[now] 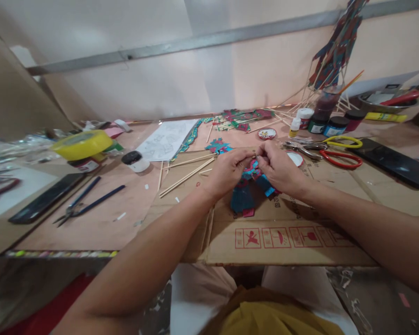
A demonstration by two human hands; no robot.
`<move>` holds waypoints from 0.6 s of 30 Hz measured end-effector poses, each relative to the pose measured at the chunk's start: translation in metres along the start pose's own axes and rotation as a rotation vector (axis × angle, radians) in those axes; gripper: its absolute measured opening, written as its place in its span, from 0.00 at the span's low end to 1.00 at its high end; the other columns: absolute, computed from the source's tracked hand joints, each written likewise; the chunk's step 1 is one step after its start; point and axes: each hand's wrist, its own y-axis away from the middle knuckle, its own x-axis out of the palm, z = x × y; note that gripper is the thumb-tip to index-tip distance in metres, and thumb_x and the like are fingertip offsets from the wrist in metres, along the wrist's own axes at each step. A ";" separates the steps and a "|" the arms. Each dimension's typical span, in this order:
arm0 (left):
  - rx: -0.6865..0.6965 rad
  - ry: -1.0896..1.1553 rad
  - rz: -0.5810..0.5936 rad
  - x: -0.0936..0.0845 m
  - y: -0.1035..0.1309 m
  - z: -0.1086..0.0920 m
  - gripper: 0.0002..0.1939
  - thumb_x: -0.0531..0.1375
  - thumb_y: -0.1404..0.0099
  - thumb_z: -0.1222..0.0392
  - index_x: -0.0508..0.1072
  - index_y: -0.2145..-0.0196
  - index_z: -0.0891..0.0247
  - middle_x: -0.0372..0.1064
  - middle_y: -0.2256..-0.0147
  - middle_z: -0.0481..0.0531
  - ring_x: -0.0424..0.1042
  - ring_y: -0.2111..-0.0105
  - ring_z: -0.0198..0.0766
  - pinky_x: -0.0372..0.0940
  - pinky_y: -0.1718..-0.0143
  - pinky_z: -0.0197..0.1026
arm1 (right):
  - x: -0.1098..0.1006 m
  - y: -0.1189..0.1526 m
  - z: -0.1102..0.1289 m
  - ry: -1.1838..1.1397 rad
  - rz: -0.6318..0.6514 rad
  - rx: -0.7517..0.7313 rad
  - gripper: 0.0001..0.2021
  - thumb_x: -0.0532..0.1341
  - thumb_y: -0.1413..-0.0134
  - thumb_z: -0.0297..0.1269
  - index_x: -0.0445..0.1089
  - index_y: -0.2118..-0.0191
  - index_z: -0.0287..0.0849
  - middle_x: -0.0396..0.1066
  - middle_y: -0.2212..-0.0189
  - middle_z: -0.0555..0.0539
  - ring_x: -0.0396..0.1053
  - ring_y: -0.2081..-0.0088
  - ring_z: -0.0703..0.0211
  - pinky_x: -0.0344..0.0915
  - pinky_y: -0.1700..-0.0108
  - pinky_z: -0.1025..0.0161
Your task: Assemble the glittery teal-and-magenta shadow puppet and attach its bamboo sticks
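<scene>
My left hand (226,170) and my right hand (279,168) meet over the cardboard sheet, both with fingers pinched together. Their fingertips are at the top of a painted cut-out figure (242,197) in blue, teal and red, whose lower parts spread out below the hands. Any small piece between the fingertips is too hidden to make out. Just beyond my left hand lies another blue and red cut-out piece (219,146). Thin wooden sticks (186,177) rest on the cardboard to the left of it.
Pliers (80,202), a phone (47,197) and a black-lidded jar (136,161) lie left. On the right are scissors (342,158), a second phone (394,160) and paint jars (317,124). Behind stand a printed sheet (167,138) and finished-looking figures on sticks (338,51).
</scene>
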 end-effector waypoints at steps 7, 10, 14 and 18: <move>-0.029 -0.019 -0.019 0.000 0.000 0.001 0.10 0.56 0.32 0.62 0.78 0.59 0.62 0.78 0.64 0.52 0.76 0.64 0.36 0.68 0.60 0.38 | -0.002 0.000 0.003 0.011 0.023 0.007 0.06 0.50 0.49 0.27 0.52 0.70 0.46 0.56 0.75 0.51 0.52 0.73 0.59 0.50 0.70 0.61; -0.025 -0.018 -0.023 0.000 0.000 0.001 0.10 0.57 0.33 0.62 0.78 0.59 0.61 0.78 0.64 0.51 0.76 0.64 0.36 0.68 0.60 0.38 | -0.001 0.001 0.004 0.022 0.027 0.004 0.06 0.50 0.49 0.27 0.52 0.70 0.46 0.56 0.75 0.51 0.52 0.73 0.59 0.50 0.70 0.61; -0.006 -0.042 -0.037 0.000 0.001 0.000 0.09 0.57 0.33 0.63 0.78 0.60 0.62 0.78 0.65 0.51 0.75 0.66 0.36 0.68 0.61 0.37 | -0.001 0.002 0.004 0.039 0.037 0.014 0.06 0.50 0.49 0.27 0.51 0.70 0.46 0.56 0.75 0.50 0.52 0.72 0.59 0.50 0.69 0.61; 0.028 -0.069 -0.057 0.000 0.002 0.000 0.09 0.58 0.34 0.65 0.78 0.60 0.64 0.77 0.66 0.51 0.75 0.67 0.35 0.66 0.62 0.35 | -0.001 0.002 0.006 0.019 0.043 0.028 0.06 0.50 0.48 0.27 0.51 0.70 0.46 0.55 0.74 0.50 0.52 0.72 0.58 0.50 0.69 0.60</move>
